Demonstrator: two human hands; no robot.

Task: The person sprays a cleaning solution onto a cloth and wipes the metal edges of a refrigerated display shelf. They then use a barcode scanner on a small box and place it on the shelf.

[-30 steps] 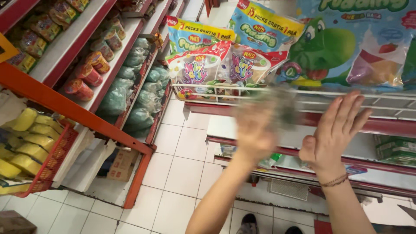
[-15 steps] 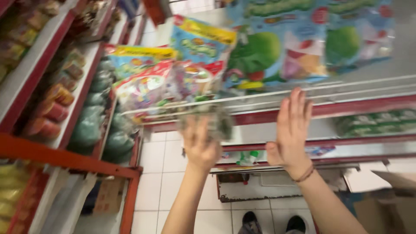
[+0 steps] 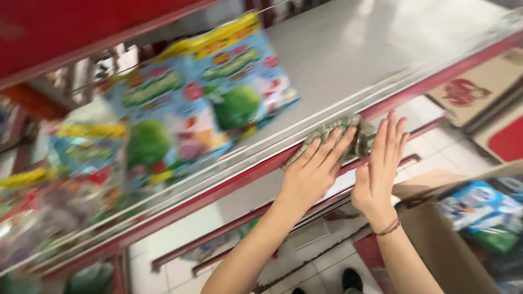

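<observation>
Since the earlier frame both hands have travelled up from below the shelf to its front edge, bringing the grey-green packet (image 3: 332,139) with them. The left hand (image 3: 316,171) now lies flat on the packet — fingers spread, pressing rather than clenched — apparently to seat it on the steel shelf (image 3: 381,49) behind the red lip. The right hand (image 3: 378,171) stands edge-on just beside it, palm open and holding nothing, fingertips at the packet's end — though blur hides whether they touch. Bright snack bags (image 3: 218,103) lie further left.
</observation>
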